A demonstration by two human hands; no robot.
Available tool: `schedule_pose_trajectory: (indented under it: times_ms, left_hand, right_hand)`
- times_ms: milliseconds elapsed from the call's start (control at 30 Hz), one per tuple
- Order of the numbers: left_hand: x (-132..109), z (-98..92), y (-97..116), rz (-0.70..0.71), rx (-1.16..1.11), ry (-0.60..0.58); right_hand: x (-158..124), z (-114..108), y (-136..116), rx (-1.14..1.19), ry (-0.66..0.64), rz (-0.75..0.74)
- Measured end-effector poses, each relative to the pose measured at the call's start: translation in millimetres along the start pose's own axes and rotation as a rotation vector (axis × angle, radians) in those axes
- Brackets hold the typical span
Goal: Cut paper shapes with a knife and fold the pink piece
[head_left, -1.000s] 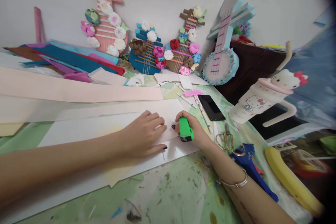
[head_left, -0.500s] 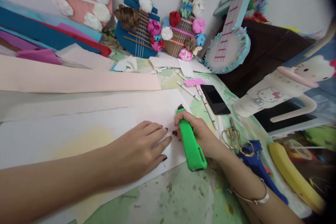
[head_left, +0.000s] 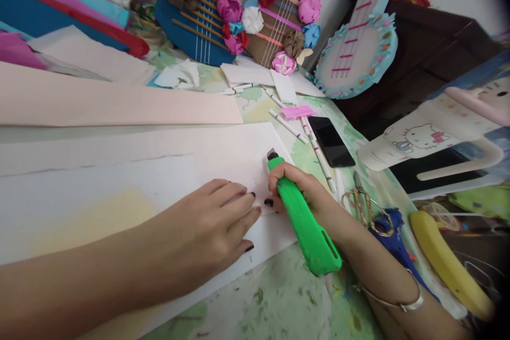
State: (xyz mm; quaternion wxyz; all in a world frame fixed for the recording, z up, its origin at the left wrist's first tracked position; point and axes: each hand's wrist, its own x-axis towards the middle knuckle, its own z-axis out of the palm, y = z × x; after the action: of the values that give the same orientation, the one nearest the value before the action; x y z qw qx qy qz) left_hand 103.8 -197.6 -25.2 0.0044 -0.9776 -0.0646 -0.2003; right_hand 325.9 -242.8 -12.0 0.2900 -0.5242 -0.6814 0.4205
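- Green plastic utility knife (head_left: 303, 219): long axis runs on a diagonal from near-right to far-left; short blade tip points away from the person, toward the far-left; butt end points back at the person's right forearm.
- Knife sits at the right edge of the big white paper sheet (head_left: 119, 191), blade end over the sheet, handle end hanging over the desk.
- Right hand (head_left: 314, 195): fingers wrapped tight around the knife handle, just behind the blade end.
- Left hand (head_left: 211, 223): flat, fingers spread, palm pressing the white sheet just left of the knife.
- Desk (head_left: 279, 303): green mottled cover, paint-stained and scrap-littered.
- Long pale pink paper strip (head_left: 119, 106) lies beyond the white sheet.
- Right of the knife: black phone (head_left: 330, 141), gold scissors (head_left: 360, 202).
- Far edge: paper-flower craft guitars (head_left: 274, 26) leaning against a white wall.
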Motion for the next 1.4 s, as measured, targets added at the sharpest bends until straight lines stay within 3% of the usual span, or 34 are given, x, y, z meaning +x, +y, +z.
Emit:
schedule_pose_trajectory:
  times_ms: [333, 633, 900, 1400]
  left_hand:
    - [-2.0, -1.8, 1.9, 0.002, -0.006, -0.025]
    - [-1.8, -1.6, -0.8, -0.027, -0.098, -0.02]
    - [-2.1, 0.4, -2.9, 0.01, -0.03, -0.033]
    - [-2.3, 0.9, 0.0, 0.005, 0.0, 0.013]
  right_hand:
    - [-2.2, -2.7, -6.6, -0.113, -0.01, -0.044]
    - [-2.5, -3.7, -3.0, 0.005, -0.054, -0.022]
    - [-2.0, -3.8, -3.9, 0.017, -0.064, -0.031]
    - [-2.7, 0.2, -6.9, -0.065, -0.006, -0.069]
